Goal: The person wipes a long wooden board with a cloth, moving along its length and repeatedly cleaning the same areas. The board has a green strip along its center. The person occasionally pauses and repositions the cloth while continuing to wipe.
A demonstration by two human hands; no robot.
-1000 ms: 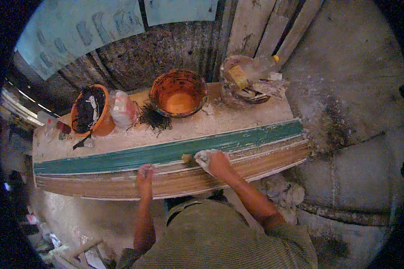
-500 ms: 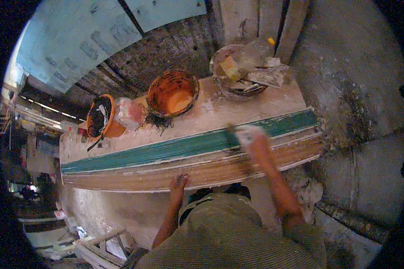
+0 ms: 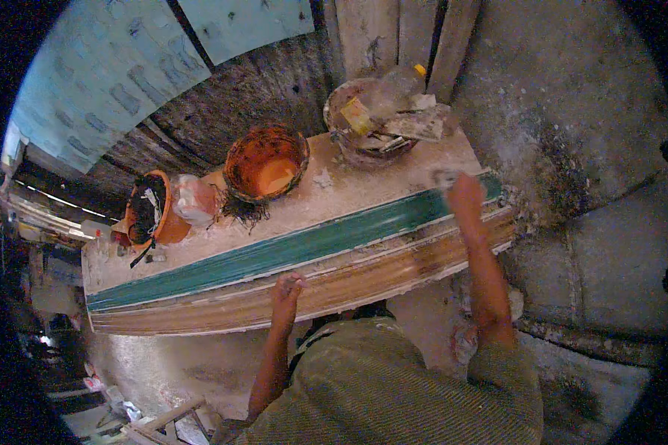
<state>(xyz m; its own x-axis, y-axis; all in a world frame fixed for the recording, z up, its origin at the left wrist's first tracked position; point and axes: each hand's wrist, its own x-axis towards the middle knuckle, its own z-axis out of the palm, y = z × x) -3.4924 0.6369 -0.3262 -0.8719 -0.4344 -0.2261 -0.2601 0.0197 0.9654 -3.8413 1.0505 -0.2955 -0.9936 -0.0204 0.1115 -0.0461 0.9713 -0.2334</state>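
Note:
A long green strip (image 3: 334, 231) with pale, smeared edges runs slantwise along the front of a whitish worktop (image 3: 356, 174). Along its near side lies a ridged, brown, wood-coloured length (image 3: 223, 305). My right hand (image 3: 466, 200) is over the right end of the green strip, closed round a pale, greyish thing (image 3: 445, 176) that motion blurs; its kind cannot be made out. Lower and to the left, my left hand (image 3: 286, 288) is at the brown length with curled fingers. Whether anything small sits in them is hidden.
Behind the strip stand an orange bucket (image 3: 256, 144), a clouded plastic bag (image 3: 195, 200), and a smaller orange pail (image 3: 172, 222) with dark contents. A crusted basin (image 3: 341, 93) holds scraps and a yellow-capped clear bottle (image 3: 402, 83). A rough wall (image 3: 571, 126) bounds the right.
My right hand has moved right and away along the green strip with the pale thing. My left hand has lifted slightly from the brown length's near edge, its fingers now curled. The view has shifted.

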